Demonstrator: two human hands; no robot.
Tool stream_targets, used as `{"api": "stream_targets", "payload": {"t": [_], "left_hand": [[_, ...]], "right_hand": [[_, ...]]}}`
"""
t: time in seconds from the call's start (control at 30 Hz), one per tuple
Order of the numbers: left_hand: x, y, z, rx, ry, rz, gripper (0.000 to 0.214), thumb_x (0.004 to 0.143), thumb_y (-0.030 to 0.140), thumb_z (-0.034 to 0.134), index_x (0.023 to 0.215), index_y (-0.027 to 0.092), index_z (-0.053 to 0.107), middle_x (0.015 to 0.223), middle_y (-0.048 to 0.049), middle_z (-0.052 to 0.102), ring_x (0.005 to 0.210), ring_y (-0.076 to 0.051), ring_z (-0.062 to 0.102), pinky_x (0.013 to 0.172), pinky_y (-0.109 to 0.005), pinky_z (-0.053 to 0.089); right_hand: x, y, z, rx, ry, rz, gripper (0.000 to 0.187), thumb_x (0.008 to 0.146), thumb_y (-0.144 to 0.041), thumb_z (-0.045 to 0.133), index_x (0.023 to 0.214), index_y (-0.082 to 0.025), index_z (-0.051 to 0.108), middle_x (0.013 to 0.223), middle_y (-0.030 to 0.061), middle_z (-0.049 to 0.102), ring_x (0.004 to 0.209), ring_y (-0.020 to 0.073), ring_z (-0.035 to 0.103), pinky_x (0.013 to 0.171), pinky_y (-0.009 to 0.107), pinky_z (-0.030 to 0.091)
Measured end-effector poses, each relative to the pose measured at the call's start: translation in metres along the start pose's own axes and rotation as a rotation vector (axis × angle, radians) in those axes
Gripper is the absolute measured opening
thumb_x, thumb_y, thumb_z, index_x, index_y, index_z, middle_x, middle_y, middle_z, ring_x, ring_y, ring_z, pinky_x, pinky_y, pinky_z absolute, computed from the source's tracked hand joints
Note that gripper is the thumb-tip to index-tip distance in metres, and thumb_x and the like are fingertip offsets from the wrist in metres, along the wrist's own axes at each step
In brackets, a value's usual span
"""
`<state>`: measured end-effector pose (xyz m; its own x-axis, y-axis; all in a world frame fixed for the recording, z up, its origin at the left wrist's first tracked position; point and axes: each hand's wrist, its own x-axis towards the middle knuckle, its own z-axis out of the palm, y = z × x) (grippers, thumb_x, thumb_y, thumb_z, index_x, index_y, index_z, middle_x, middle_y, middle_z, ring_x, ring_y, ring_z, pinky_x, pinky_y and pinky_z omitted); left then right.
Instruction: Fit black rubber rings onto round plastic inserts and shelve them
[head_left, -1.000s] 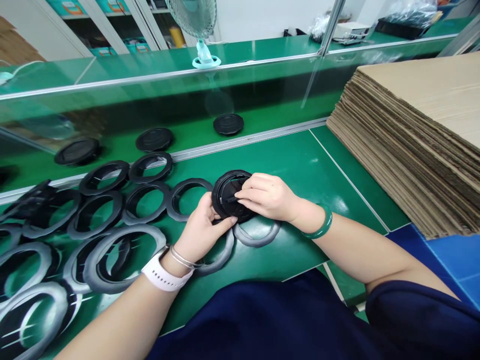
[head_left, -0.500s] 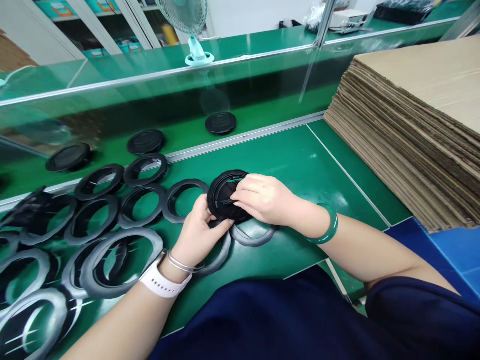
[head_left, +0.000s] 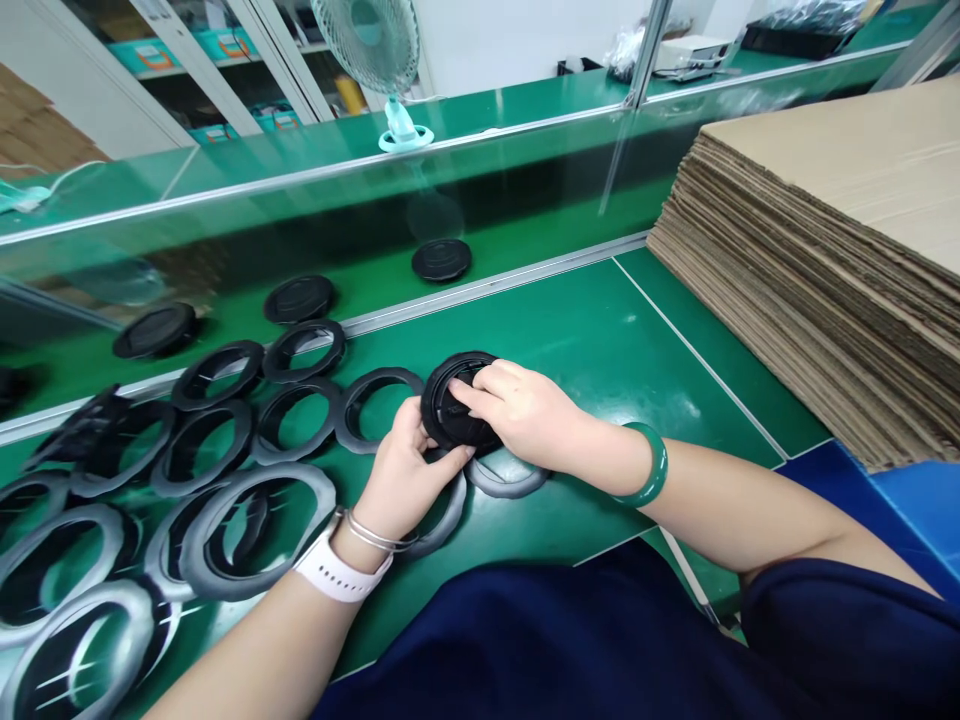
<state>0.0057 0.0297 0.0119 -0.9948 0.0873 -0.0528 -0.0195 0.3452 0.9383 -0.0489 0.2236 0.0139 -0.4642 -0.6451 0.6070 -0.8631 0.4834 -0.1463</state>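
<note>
A black round plastic part (head_left: pixel 442 412), with a raised rim and a disc-like inside, is held tilted above the green table. My left hand (head_left: pixel 405 482) is closed around its left and lower edge, thumb at the bottom. My right hand (head_left: pixel 531 412) grips the right side, with its thumb pressed into the middle and the other fingers at the far rim; part of the disc is hidden under it. Beneath the part lie a grey-edged ring (head_left: pixel 507 474) and another ring (head_left: pixel 441 528), partly covered by my left hand.
Several black and grey rings (head_left: pixel 296 420) cover the table's left side, some stacked. Black round parts (head_left: pixel 441 260) lie behind a low metal rail. A tall stack of cardboard sheets (head_left: pixel 810 290) stands at right. A fan (head_left: pixel 401 125) sits on the back ledge.
My right thumb has moved into the middle of the black part, where fingertips were pinching before. The gap inside it no longer shows. The view has shifted slightly.
</note>
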Motion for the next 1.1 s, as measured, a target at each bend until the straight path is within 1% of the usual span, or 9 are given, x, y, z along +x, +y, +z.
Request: {"api": "stream_targets", "payload": {"t": [0.13, 0.23, 0.4, 0.53, 0.67, 0.83, 0.97, 1.03, 1.1], "left_hand": [[-0.001, 0.002, 0.001, -0.001, -0.002, 0.010, 0.051, 0.075, 0.034, 0.078, 0.113, 0.021, 0.048, 0.098, -0.0030, 0.067, 0.089, -0.022, 0.069, 0.080, -0.034, 0.057], [-0.001, 0.003, 0.001, -0.005, 0.004, 0.014, 0.051, 0.075, 0.032, 0.078, 0.114, 0.021, 0.048, 0.097, -0.0023, 0.067, 0.087, -0.021, 0.069, 0.079, -0.034, 0.056], [-0.001, 0.002, 0.002, -0.031, 0.004, 0.001, 0.053, 0.074, 0.033, 0.080, 0.115, 0.020, 0.049, 0.100, -0.0035, 0.067, 0.090, -0.021, 0.069, 0.082, -0.034, 0.056], [-0.001, 0.002, 0.002, -0.037, 0.005, -0.020, 0.050, 0.074, 0.033, 0.080, 0.111, 0.021, 0.048, 0.094, -0.0022, 0.067, 0.087, -0.021, 0.068, 0.079, -0.033, 0.056], [-0.001, 0.004, 0.003, -0.053, 0.002, -0.038, 0.052, 0.072, 0.033, 0.080, 0.110, 0.021, 0.047, 0.094, -0.0020, 0.067, 0.086, -0.021, 0.068, 0.079, -0.033, 0.055], [-0.002, 0.004, 0.003, -0.029, 0.007, -0.026, 0.052, 0.072, 0.033, 0.079, 0.112, 0.021, 0.047, 0.093, -0.0015, 0.066, 0.086, -0.020, 0.068, 0.079, -0.032, 0.055], [-0.002, 0.003, 0.004, -0.018, 0.021, -0.001, 0.054, 0.073, 0.032, 0.080, 0.114, 0.021, 0.048, 0.094, -0.0014, 0.066, 0.086, -0.020, 0.068, 0.078, -0.031, 0.056], [-0.002, 0.003, 0.004, -0.020, 0.019, 0.004, 0.053, 0.073, 0.032, 0.079, 0.114, 0.021, 0.047, 0.094, -0.0013, 0.066, 0.085, -0.019, 0.068, 0.078, -0.031, 0.056], [-0.002, 0.004, 0.004, -0.010, 0.016, 0.005, 0.052, 0.074, 0.032, 0.079, 0.113, 0.021, 0.047, 0.094, -0.0015, 0.066, 0.085, -0.019, 0.068, 0.078, -0.031, 0.056]], "right_hand": [[0.000, -0.004, 0.000, -0.047, -0.054, 0.022, 0.029, 0.103, -0.010, 0.040, 0.125, -0.004, 0.058, 0.098, 0.0149, 0.057, 0.091, 0.0266, 0.050, 0.085, 0.041, 0.053], [0.001, -0.007, -0.002, -0.073, -0.086, 0.032, 0.030, 0.101, -0.010, 0.042, 0.126, -0.003, 0.058, 0.098, 0.0156, 0.056, 0.092, 0.0277, 0.049, 0.084, 0.041, 0.053], [0.002, -0.010, -0.001, -0.105, -0.094, 0.035, 0.032, 0.100, -0.009, 0.046, 0.128, 0.003, 0.057, 0.099, 0.0176, 0.055, 0.092, 0.0295, 0.048, 0.081, 0.042, 0.052], [0.001, -0.012, 0.002, -0.106, -0.107, 0.046, 0.032, 0.102, -0.010, 0.042, 0.128, 0.002, 0.056, 0.099, 0.0176, 0.056, 0.091, 0.0297, 0.047, 0.078, 0.043, 0.052], [0.002, -0.012, 0.003, -0.073, -0.099, 0.035, 0.032, 0.101, -0.008, 0.040, 0.127, 0.004, 0.056, 0.098, 0.0187, 0.056, 0.090, 0.0306, 0.047, 0.078, 0.046, 0.052], [0.002, -0.014, 0.002, -0.078, -0.092, 0.046, 0.033, 0.102, -0.008, 0.038, 0.126, 0.003, 0.057, 0.097, 0.0179, 0.056, 0.090, 0.0297, 0.046, 0.081, 0.045, 0.052], [0.001, -0.016, 0.002, -0.076, -0.070, 0.054, 0.035, 0.100, -0.006, 0.039, 0.127, 0.007, 0.056, 0.099, 0.0192, 0.055, 0.092, 0.0302, 0.045, 0.086, 0.045, 0.051], [0.001, -0.017, 0.002, -0.072, -0.079, 0.067, 0.035, 0.100, -0.006, 0.040, 0.128, 0.008, 0.056, 0.100, 0.0195, 0.055, 0.092, 0.0303, 0.045, 0.086, 0.045, 0.052], [0.001, -0.016, 0.002, -0.073, -0.098, 0.072, 0.034, 0.100, -0.007, 0.041, 0.128, 0.006, 0.056, 0.100, 0.0188, 0.055, 0.091, 0.0299, 0.045, 0.086, 0.045, 0.052]]}}
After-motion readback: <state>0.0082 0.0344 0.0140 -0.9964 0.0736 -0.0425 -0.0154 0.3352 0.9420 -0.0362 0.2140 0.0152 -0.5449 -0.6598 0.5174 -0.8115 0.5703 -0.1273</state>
